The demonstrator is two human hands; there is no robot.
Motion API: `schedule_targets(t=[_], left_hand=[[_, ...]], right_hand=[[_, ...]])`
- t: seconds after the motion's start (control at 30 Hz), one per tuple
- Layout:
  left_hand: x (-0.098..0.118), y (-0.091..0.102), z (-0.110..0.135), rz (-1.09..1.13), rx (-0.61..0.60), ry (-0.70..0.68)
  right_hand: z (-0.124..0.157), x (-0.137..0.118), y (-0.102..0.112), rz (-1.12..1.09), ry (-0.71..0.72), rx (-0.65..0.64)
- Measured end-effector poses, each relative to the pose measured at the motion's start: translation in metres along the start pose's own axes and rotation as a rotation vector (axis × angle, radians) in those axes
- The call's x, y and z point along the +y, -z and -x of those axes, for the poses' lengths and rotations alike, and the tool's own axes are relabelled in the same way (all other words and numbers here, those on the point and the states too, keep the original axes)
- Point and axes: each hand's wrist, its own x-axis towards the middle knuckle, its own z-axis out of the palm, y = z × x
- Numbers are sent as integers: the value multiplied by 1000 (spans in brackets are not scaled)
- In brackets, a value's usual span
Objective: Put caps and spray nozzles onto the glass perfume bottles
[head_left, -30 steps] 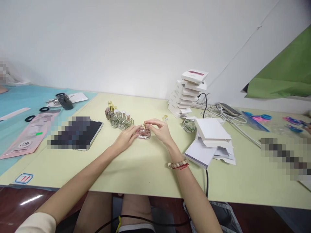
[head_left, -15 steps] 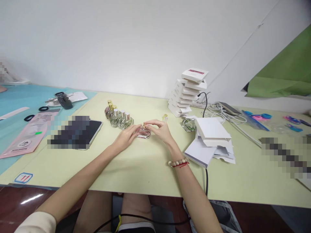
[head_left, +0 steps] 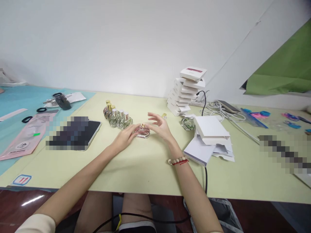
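A small pink glass bottle [head_left: 143, 131] with a gold cap stands on the pale green table [head_left: 145, 161]. My left hand [head_left: 125, 138] grips its left side with curled fingers. My right hand [head_left: 160, 127] hovers just right of the bottle, fingers spread and empty, off the cap. A bead bracelet [head_left: 178, 160] circles my right wrist. A tiny gold cap [head_left: 164, 115] lies behind my right hand.
A row of several small bottles [head_left: 117, 117] stands to the back left. A tablet [head_left: 91, 129] lies left. A stack of white boxes [head_left: 187, 90], one clear bottle [head_left: 188, 123], flat white cartons [head_left: 210, 139] and cables [head_left: 218, 111] are to the right.
My right hand has let go of the bottle's gold cap and opened its fingers. The left hand still holds the bottle in place.
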Motion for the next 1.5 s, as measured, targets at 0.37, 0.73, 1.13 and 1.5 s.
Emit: schedule_targets(t=[0.37, 0.73, 1.13, 1.5], left_hand=[[-1, -1, 0, -42, 2, -5], [5, 0, 1, -53, -15, 19], [11, 2, 2, -76, 27, 3], [25, 3, 2, -217, 61, -137]], right_hand=[[5, 59, 31, 846, -159, 280], [3, 55, 34, 888, -155, 340], [4, 57, 34, 922, -190, 320], [4, 60, 31, 924, -120, 248]])
